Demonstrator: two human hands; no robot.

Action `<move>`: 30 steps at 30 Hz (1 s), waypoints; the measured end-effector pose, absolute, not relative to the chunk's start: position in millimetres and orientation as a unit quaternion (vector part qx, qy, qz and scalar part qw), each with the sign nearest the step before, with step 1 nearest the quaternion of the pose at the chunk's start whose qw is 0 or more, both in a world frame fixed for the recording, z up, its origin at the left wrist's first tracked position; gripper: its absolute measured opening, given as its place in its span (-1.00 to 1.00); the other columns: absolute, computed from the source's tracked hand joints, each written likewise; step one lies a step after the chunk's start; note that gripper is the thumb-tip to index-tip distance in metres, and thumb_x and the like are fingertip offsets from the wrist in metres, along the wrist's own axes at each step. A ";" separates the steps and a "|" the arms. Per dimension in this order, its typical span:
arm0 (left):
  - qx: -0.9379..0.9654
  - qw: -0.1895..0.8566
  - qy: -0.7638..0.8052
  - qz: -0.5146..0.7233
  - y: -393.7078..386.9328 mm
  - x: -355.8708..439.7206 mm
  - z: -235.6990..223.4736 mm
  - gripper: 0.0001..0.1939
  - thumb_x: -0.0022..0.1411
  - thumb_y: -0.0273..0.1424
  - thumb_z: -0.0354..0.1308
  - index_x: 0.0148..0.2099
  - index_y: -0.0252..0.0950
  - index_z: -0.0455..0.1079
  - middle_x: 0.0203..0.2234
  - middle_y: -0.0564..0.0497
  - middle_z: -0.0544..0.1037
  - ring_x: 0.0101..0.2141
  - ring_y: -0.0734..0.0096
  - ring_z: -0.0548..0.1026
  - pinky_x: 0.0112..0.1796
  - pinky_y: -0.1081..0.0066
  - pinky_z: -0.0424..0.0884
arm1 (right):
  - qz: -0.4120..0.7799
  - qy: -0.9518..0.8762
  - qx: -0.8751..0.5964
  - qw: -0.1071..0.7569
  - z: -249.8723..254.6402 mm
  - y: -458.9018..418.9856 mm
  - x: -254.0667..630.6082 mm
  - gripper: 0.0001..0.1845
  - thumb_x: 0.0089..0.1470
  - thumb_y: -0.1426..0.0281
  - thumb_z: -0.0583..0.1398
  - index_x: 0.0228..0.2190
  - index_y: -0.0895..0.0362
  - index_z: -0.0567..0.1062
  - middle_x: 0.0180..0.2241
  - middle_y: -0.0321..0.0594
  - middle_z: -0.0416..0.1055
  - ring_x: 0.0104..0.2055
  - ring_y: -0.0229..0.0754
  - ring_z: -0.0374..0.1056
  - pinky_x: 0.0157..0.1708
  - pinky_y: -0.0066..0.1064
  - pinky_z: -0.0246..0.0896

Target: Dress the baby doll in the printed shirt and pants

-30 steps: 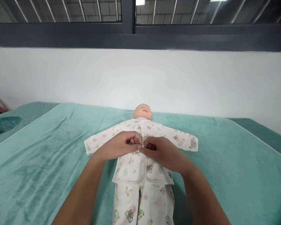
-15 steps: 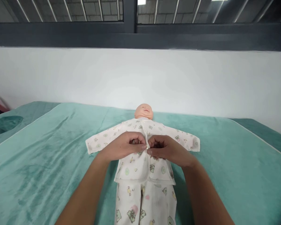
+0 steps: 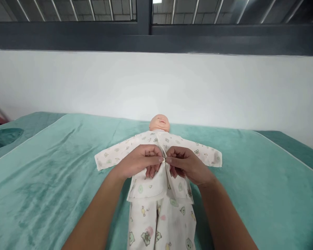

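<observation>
A baby doll (image 3: 159, 123) lies on its back on a teal towel (image 3: 54, 166), arms spread. It wears a white printed jacket (image 3: 146, 185) and matching trousers (image 3: 161, 225). My left hand (image 3: 139, 161) pinches the left front edge of the jacket at chest height. My right hand (image 3: 186, 163) pinches the right front edge. The two pinches meet at a small metal snap (image 3: 163, 159) on the jacket's middle line. Below the hands the jacket fronts hang slightly apart.
The towel covers a padded teal table (image 3: 289, 146) that runs up to a white wall (image 3: 156, 83). A round hole (image 3: 3, 137) in the table shows at the far left. A dark window frame (image 3: 156, 36) runs along the top.
Both hands have shifted slightly up the doll's chest and lifted the jacket edges. The snap now shows between the fingertips and the lower fronts have parted a little.
</observation>
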State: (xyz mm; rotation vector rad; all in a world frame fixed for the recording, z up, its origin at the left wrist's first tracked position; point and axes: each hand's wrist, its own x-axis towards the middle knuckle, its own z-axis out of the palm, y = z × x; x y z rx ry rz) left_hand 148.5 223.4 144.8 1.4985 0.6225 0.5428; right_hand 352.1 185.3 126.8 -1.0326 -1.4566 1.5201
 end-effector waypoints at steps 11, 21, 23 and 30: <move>0.660 0.647 0.292 0.244 223.5 149.9 144.7 -0.81 0.22 -0.35 0.14 -0.42 -0.30 0.28 -0.68 0.16 0.34 -0.67 0.60 0.32 -0.62 0.57 0.23 | 0.595 -0.564 -0.402 0.408 124.4 187.0 350.4 -0.62 0.15 0.14 0.19 -0.50 0.20 0.44 -0.60 -0.24 0.42 -0.66 -0.42 0.19 -0.71 -0.60 -0.02; 0.667 0.648 0.285 0.233 225.9 149.2 142.4 -0.80 0.22 -0.34 0.14 -0.42 -0.30 0.30 -0.71 0.16 0.35 -0.69 0.61 0.30 -0.63 0.57 0.19 | 0.573 -0.598 -0.424 0.367 128.5 185.4 350.7 -0.77 0.04 0.28 0.29 -0.32 0.12 0.40 -0.53 -0.33 0.38 -0.56 -0.39 0.18 -0.63 -0.59 0.06; 0.668 0.645 0.295 0.226 225.3 149.2 143.5 -0.79 0.23 -0.33 0.14 -0.43 -0.30 0.29 -0.71 0.16 0.35 -0.69 0.61 0.30 -0.63 0.57 0.20 | 0.537 -0.615 -0.436 0.378 130.0 184.7 349.0 -0.78 0.00 0.33 0.31 -0.34 0.11 0.38 -0.49 -0.37 0.33 -0.51 -0.41 0.16 -0.57 -0.59 0.08; 0.684 0.627 0.317 0.197 222.7 146.7 151.0 -0.72 0.25 -0.21 0.11 -0.42 -0.29 0.30 -0.69 0.16 0.35 -0.67 0.61 0.30 -0.59 0.57 0.24 | 0.440 -0.660 -0.463 0.395 127.9 184.7 342.8 -0.77 -0.03 0.34 0.31 -0.37 0.11 0.36 -0.49 -0.42 0.19 -0.49 -0.43 0.06 -0.54 -0.57 0.01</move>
